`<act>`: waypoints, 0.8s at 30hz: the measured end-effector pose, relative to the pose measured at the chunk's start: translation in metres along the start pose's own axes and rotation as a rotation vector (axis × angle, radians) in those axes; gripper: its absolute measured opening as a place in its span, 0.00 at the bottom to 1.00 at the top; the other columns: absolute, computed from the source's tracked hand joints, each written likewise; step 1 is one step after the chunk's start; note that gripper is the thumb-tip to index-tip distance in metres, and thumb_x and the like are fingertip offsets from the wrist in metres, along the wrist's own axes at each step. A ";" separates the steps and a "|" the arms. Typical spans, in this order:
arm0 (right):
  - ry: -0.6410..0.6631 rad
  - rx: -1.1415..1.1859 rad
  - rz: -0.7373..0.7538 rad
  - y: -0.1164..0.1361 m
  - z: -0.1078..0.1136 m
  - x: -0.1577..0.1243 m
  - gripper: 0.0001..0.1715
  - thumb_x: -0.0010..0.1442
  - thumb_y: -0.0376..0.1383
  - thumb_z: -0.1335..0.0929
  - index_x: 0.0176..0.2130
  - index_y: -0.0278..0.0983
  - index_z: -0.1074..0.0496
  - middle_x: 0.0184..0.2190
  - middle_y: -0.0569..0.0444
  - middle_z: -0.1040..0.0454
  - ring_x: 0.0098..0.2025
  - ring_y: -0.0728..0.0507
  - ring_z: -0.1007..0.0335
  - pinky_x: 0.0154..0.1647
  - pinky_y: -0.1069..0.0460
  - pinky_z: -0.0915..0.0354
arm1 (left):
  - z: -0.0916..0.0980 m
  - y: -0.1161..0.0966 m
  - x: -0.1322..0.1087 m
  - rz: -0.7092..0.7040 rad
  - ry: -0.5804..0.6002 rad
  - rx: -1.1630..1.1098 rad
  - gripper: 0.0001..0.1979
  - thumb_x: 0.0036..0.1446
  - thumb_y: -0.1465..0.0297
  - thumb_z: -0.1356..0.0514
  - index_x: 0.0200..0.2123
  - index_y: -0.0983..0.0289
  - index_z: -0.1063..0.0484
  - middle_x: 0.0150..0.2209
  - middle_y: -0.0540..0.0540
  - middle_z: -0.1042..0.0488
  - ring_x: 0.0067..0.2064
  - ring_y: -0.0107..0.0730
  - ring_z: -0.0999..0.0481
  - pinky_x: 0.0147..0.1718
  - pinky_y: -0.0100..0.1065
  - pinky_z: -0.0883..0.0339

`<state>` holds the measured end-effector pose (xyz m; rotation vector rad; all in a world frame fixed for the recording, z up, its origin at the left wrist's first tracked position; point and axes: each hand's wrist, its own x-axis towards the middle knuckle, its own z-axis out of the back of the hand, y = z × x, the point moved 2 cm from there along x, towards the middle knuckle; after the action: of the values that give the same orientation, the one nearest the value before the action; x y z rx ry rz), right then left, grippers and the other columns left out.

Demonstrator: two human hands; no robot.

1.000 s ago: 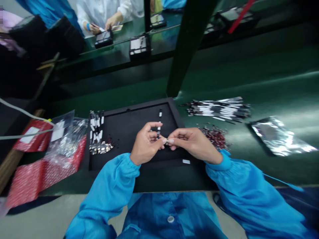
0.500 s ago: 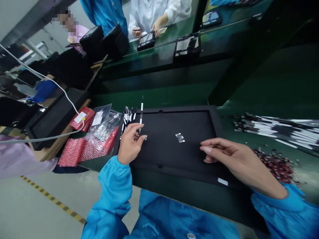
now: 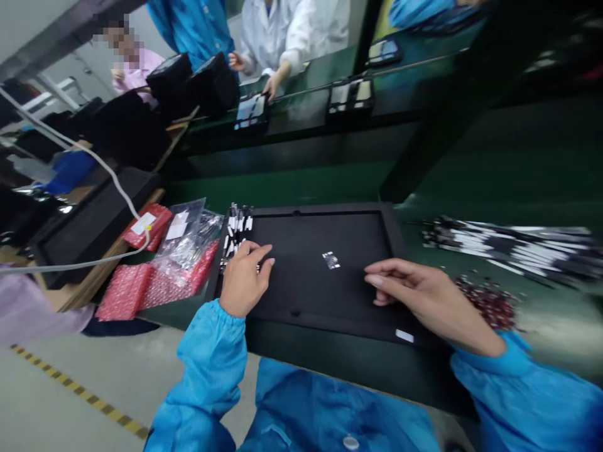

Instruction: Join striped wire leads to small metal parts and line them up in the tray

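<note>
My left hand (image 3: 245,282) is at the left end of a black foam tray (image 3: 301,320), thumb and forefinger apart with nothing visible between them. Just beyond and beside it, a bunch of thin black-and-white strips (image 3: 240,220) lies on the tray's left edge; my hand hides part of the bunch. A small silvery patterned piece (image 3: 331,260) lies flat on the tray floor. Over the tray's right side, my right hand (image 3: 414,295) has thumb and fingertips pressed together; whatever they may hold is hidden.
Right of the tray lie a pile of long black-and-white strips (image 3: 509,248) and a heap of small dark-red parts (image 3: 490,301). At left are red bubble-wrap bags (image 3: 125,292) and a clear bag (image 3: 188,242). Across the bench, a co-worker's hand (image 3: 273,85) touches a black device (image 3: 252,112).
My left hand has let go of the thin strip it held upright, and its thumb and forefinger have parted. The co-worker opposite has moved a device leftward. My right hand stays pinched.
</note>
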<state>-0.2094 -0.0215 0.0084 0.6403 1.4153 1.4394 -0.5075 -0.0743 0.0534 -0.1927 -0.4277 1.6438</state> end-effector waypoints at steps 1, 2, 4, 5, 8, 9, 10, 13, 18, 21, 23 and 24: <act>0.008 0.027 0.006 0.000 -0.001 0.001 0.28 0.55 0.55 0.27 0.42 0.35 0.25 0.27 0.51 0.24 0.28 0.43 0.25 0.32 0.50 0.26 | -0.006 -0.012 0.004 -0.077 0.069 -0.024 0.16 0.64 0.67 0.42 0.53 0.62 0.24 0.47 0.56 0.26 0.41 0.35 0.23 0.45 0.36 0.28; 0.015 0.053 0.013 0.000 -0.003 0.001 0.27 0.56 0.54 0.26 0.42 0.35 0.25 0.28 0.51 0.24 0.28 0.44 0.25 0.33 0.50 0.26 | -0.014 -0.024 0.010 -0.158 0.139 -0.034 0.16 0.65 0.66 0.43 0.53 0.62 0.24 0.46 0.56 0.26 0.42 0.35 0.23 0.46 0.36 0.28; 0.025 0.090 0.038 0.000 -0.004 0.001 0.25 0.56 0.52 0.27 0.43 0.35 0.25 0.29 0.52 0.24 0.28 0.45 0.26 0.32 0.50 0.27 | -0.031 -0.047 0.021 -0.288 0.241 0.006 0.16 0.65 0.66 0.43 0.53 0.64 0.25 0.46 0.57 0.25 0.45 0.38 0.24 0.49 0.37 0.30; 0.029 0.095 0.055 0.000 -0.003 0.001 0.25 0.57 0.52 0.27 0.42 0.35 0.26 0.29 0.53 0.25 0.28 0.45 0.26 0.32 0.50 0.27 | -0.039 -0.056 0.027 -0.327 0.262 0.047 0.16 0.65 0.66 0.43 0.52 0.65 0.25 0.45 0.58 0.25 0.47 0.40 0.25 0.50 0.38 0.30; -0.017 0.017 0.131 0.003 0.012 -0.001 0.21 0.60 0.50 0.29 0.42 0.36 0.25 0.30 0.52 0.24 0.30 0.44 0.26 0.32 0.50 0.28 | -0.061 -0.072 0.042 -0.369 0.254 0.143 0.14 0.64 0.64 0.42 0.48 0.65 0.23 0.43 0.59 0.26 0.46 0.44 0.27 0.48 0.42 0.31; -0.081 -0.060 0.167 0.003 0.023 -0.001 0.19 0.61 0.49 0.30 0.43 0.37 0.24 0.32 0.52 0.23 0.32 0.43 0.26 0.33 0.50 0.28 | -0.066 -0.073 0.046 -0.373 0.243 0.144 0.13 0.64 0.65 0.42 0.46 0.64 0.23 0.43 0.59 0.26 0.46 0.44 0.27 0.48 0.42 0.31; -0.173 -0.164 0.205 0.002 0.037 -0.002 0.17 0.61 0.47 0.31 0.42 0.37 0.24 0.33 0.51 0.23 0.34 0.42 0.25 0.35 0.49 0.28 | -0.070 -0.073 0.049 -0.376 0.232 0.125 0.11 0.64 0.65 0.42 0.44 0.63 0.23 0.42 0.59 0.26 0.45 0.44 0.28 0.48 0.43 0.31; -0.475 -0.553 0.257 -0.006 0.087 0.003 0.11 0.60 0.40 0.32 0.40 0.38 0.23 0.35 0.50 0.21 0.37 0.40 0.25 0.41 0.46 0.31 | -0.076 -0.068 0.055 -0.351 0.221 0.006 0.06 0.60 0.68 0.39 0.40 0.63 0.24 0.41 0.58 0.26 0.45 0.43 0.28 0.49 0.44 0.33; -0.480 -0.877 0.102 -0.036 0.142 0.030 0.06 0.57 0.34 0.32 0.34 0.37 0.24 0.31 0.49 0.22 0.33 0.39 0.27 0.36 0.48 0.35 | -0.077 -0.065 0.057 -0.287 0.238 -0.150 0.10 0.55 0.73 0.35 0.42 0.62 0.28 0.40 0.55 0.25 0.45 0.43 0.28 0.49 0.45 0.34; -0.437 -0.933 0.136 -0.045 0.148 0.045 0.07 0.58 0.35 0.32 0.36 0.36 0.23 0.34 0.47 0.23 0.37 0.39 0.27 0.39 0.48 0.36 | -0.077 -0.067 0.054 -0.293 0.212 -0.135 0.15 0.56 0.71 0.36 0.47 0.63 0.29 0.43 0.58 0.26 0.47 0.45 0.28 0.51 0.46 0.35; -0.418 -0.969 0.182 -0.048 0.147 0.051 0.08 0.59 0.35 0.32 0.38 0.36 0.22 0.36 0.46 0.23 0.40 0.38 0.28 0.43 0.47 0.37 | -0.078 -0.068 0.053 -0.302 0.198 -0.076 0.12 0.56 0.68 0.35 0.43 0.64 0.27 0.42 0.59 0.28 0.47 0.47 0.29 0.51 0.47 0.35; -0.406 -0.987 0.199 -0.049 0.147 0.054 0.08 0.60 0.35 0.32 0.38 0.36 0.22 0.37 0.45 0.23 0.40 0.38 0.29 0.44 0.47 0.37 | -0.078 -0.069 0.053 -0.303 0.201 -0.056 0.10 0.56 0.67 0.35 0.40 0.64 0.26 0.42 0.59 0.29 0.46 0.47 0.29 0.50 0.47 0.35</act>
<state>-0.0870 0.0820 -0.0251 0.3831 0.2343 1.8003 -0.4217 -0.0046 0.0151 -0.3165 -0.3310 1.3022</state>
